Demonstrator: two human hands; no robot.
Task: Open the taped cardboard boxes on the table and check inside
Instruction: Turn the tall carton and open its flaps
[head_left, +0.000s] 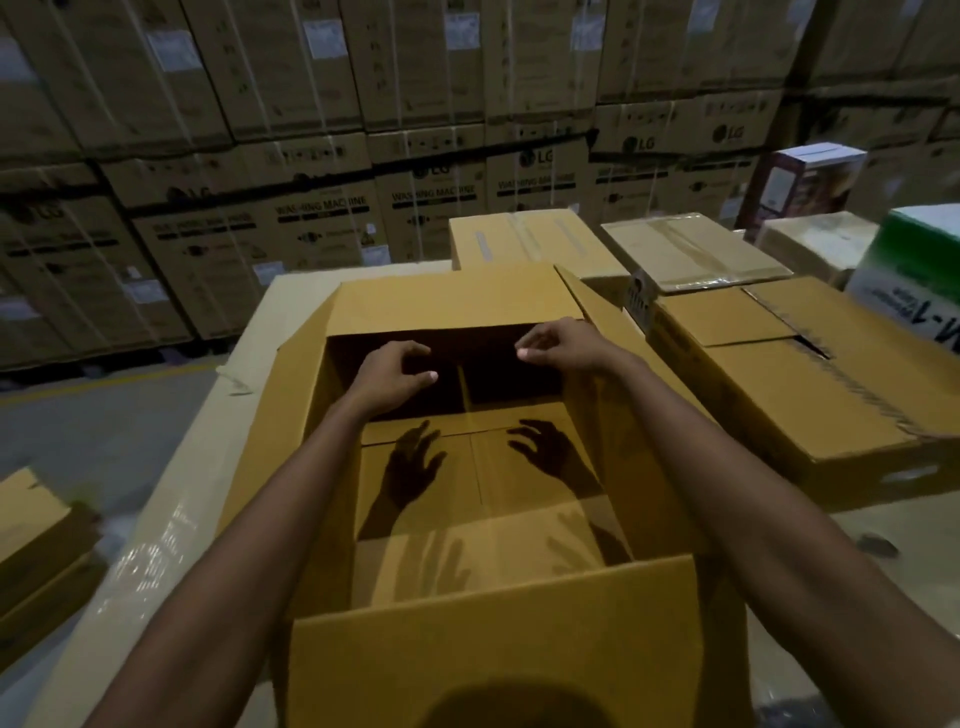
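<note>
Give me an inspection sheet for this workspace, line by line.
Surface: table under glossy wrap.
Job's things: open box, flaps folded out, visible floor bare, far end dark; taped box and flat taped box behind it; right box, flaps ajar.
Clutter: green-white carton at right; brown box low left.
Grips: left hand and right hand over the opening, fingers loosely curled, empty.
Cables: nothing seen.
Surroundings: stacked washing machine cartons.

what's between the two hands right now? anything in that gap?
Nothing held there. In the head view, between the left hand and right hand only the dark inside of the open box shows.
</note>
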